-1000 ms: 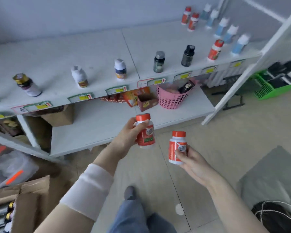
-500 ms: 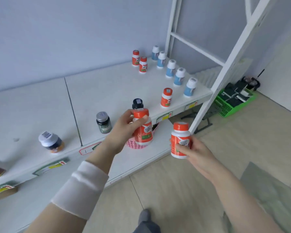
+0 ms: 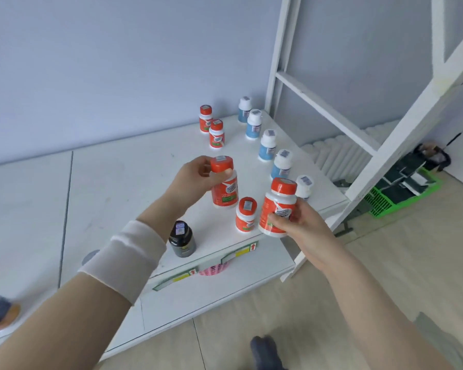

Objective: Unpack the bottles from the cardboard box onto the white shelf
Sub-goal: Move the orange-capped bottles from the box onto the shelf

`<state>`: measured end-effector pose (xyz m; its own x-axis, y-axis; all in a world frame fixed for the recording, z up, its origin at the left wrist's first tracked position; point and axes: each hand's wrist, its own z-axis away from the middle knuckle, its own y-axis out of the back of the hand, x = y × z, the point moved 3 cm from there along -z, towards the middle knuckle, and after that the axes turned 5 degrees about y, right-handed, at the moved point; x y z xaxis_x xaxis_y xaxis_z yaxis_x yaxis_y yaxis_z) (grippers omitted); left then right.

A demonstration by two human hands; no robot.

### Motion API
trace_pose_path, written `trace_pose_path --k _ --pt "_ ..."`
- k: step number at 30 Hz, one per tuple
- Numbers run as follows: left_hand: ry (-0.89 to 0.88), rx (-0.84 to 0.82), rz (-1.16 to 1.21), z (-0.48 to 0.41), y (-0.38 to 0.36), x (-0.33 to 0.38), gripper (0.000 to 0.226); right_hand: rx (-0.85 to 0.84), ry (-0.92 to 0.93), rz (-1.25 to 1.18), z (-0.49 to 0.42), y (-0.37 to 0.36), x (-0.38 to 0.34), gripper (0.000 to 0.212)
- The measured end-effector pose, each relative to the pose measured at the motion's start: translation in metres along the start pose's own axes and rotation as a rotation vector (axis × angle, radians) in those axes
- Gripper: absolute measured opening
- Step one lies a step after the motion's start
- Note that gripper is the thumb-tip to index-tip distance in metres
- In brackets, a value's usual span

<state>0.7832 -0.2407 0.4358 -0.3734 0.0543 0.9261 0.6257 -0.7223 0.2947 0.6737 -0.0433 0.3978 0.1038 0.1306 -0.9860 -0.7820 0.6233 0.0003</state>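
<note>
My left hand [image 3: 191, 180] grips a red-capped bottle with a red and white label [image 3: 225, 186] near its cap, holding it upright low over the white shelf [image 3: 123, 188]. My right hand [image 3: 302, 222] holds a second bottle of the same kind [image 3: 277, 206] by its body at the shelf's front edge. Between them a third red bottle [image 3: 245, 214] stands on the shelf. Two more red bottles [image 3: 216, 133] stand at the back. The cardboard box is out of view.
A row of several blue-labelled white bottles [image 3: 267, 144] runs along the shelf's right side. A black bottle [image 3: 182, 239] stands near the front edge. A pink basket [image 3: 213, 269] peeks out below. White frame posts [image 3: 401, 134] rise at the right, with a green crate [image 3: 401, 190] behind.
I have come closer to the shelf. Both hands have moved forward and up with their bottles, the left one now over the shelf top by the standing red bottle.
</note>
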Motion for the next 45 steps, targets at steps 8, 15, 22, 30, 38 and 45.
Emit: trace_pose_path --k 8,15,22,30,38,45 --pt "0.023 0.197 -0.127 -0.082 -0.001 0.029 0.037 -0.087 0.101 0.168 -0.110 0.019 -0.031 0.049" --pt "0.098 0.225 -0.262 -0.145 -0.007 0.001 0.041 -0.201 0.097 0.491 -0.168 -0.015 0.004 0.062" --pt "0.107 0.155 -0.238 -0.179 -0.016 -0.030 0.045 -0.250 0.082 0.589 -0.190 -0.037 0.036 0.061" --pt "0.101 0.125 -0.152 -0.186 -0.019 -0.055 0.036 -0.303 0.073 0.523 -0.205 -0.040 0.056 0.059" --pt "0.111 0.136 -0.135 -0.191 -0.024 -0.061 0.043 -0.329 0.081 0.522 -0.203 -0.040 0.058 0.062" --pt "0.143 0.110 -0.119 -0.181 -0.031 -0.052 0.064 -0.366 0.058 0.643 -0.200 -0.043 0.050 0.070"
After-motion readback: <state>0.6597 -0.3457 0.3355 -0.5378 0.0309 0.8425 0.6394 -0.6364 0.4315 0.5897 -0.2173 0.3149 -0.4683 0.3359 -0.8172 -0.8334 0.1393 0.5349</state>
